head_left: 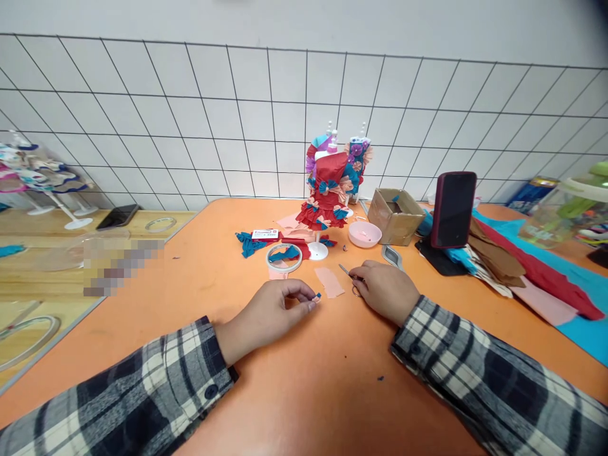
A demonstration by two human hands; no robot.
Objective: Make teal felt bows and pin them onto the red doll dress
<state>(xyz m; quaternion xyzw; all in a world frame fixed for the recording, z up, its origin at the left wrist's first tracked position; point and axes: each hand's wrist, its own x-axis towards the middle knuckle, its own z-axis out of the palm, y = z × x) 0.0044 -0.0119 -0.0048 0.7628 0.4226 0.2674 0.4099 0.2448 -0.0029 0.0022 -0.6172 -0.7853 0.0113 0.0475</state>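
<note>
Fingers (pixel 303 311) of my left hand (pixel 266 313) pinch together at the tips on a tiny pink-and-blue piece (pixel 318 297) over the orange desk (pixel 294 405). With my right hand (pixel 387 288) I hold small scissors (pixel 344 270), fingers curled in over their handles, blades pointing away from me. Between my hands and slightly beyond lies a pink strip (pixel 329 283), near the tape roll (pixel 284 270).

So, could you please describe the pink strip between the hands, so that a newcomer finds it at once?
On the orange table, look between the left hand and the right hand. There lies a pale pink strip. Unlike the round pink bowl farther back, it is flat and roughly rectangular.
</note>
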